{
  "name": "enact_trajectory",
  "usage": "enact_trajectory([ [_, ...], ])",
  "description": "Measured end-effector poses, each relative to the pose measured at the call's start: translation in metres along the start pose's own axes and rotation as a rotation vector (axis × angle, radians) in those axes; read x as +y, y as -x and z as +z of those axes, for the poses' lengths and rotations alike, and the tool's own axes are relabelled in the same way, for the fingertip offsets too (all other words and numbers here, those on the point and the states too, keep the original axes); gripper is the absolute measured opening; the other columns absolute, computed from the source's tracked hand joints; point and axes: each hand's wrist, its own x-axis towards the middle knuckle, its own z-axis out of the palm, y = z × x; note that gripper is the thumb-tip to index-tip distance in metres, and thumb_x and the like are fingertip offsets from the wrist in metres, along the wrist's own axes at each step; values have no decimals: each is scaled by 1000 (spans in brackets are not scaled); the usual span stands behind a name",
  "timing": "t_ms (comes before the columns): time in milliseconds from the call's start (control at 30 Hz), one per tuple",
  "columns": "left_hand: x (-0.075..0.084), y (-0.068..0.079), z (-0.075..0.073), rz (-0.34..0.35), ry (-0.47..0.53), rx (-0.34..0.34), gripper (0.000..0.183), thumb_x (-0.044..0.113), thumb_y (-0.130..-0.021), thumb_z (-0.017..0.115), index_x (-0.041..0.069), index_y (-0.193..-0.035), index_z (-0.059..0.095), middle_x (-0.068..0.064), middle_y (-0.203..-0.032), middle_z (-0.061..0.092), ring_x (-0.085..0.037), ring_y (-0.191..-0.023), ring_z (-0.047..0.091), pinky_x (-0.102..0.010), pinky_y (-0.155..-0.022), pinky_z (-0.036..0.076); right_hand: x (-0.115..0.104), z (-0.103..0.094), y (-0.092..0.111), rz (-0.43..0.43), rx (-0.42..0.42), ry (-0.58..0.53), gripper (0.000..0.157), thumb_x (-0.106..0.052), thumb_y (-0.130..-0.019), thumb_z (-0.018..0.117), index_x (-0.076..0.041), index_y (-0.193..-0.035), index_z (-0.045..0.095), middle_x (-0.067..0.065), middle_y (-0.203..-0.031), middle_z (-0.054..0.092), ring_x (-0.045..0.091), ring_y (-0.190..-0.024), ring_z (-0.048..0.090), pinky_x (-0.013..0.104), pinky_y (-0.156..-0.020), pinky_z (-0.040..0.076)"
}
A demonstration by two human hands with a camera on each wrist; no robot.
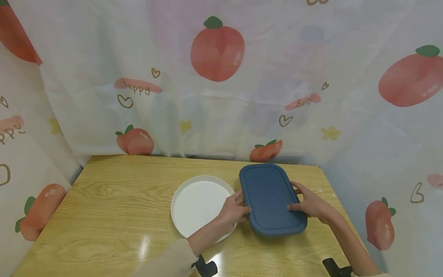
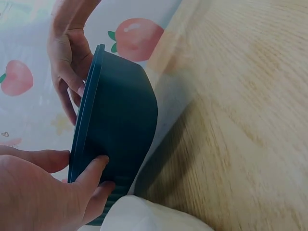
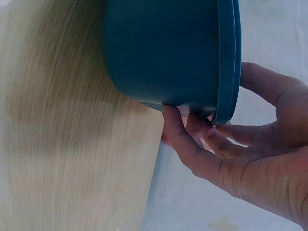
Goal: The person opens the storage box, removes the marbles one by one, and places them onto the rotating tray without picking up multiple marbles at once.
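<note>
A dark blue rectangular storage box with a fitted lid (image 1: pixel 271 198) is held between both hands over the right part of the table. My left hand (image 1: pixel 231 209) grips its left side, thumb at the lid's rim and fingers against the side wall (image 2: pixel 120 106). On the opposite side, my right hand (image 1: pixel 312 202) holds the box with the thumb on the lid's edge and the fingers at the wall (image 3: pixel 163 53). A round white plate with a raised rim (image 1: pixel 183 188) lies left of the box, partly behind the left hand and forearm. The box's contents are hidden.
The wooden table (image 1: pixel 114 207) extends to the left of the plate. A white curtain printed with peaches (image 1: pixel 221 115) hangs behind the table's back edge and along both sides. Dark wrist mounts (image 1: pixel 205 266) sit on both forearms.
</note>
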Motion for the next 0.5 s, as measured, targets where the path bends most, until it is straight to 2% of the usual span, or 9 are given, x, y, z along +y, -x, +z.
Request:
enact_trajectory([
  [233, -8, 5, 7, -13, 66, -17, 85, -24, -82, 58, -3, -156, 22, -28, -148, 42, -32, -97, 70, -42, -80, 59, 8, 2, 8, 11, 14, 2, 99, -11, -88, 77, 3, -156, 8, 39, -143, 25, 52, -111, 57, 54, -77, 56],
  [500, -18, 11, 12, 0, 32, -9, 86, -26, -80, 57, -4, -155, 21, -31, -148, 39, -34, -101, 68, -45, -81, 58, 17, 9, 12, 22, 24, -14, 99, -9, -87, 77, 2, -157, 8, 38, -144, 23, 52, -112, 56, 52, -77, 57],
])
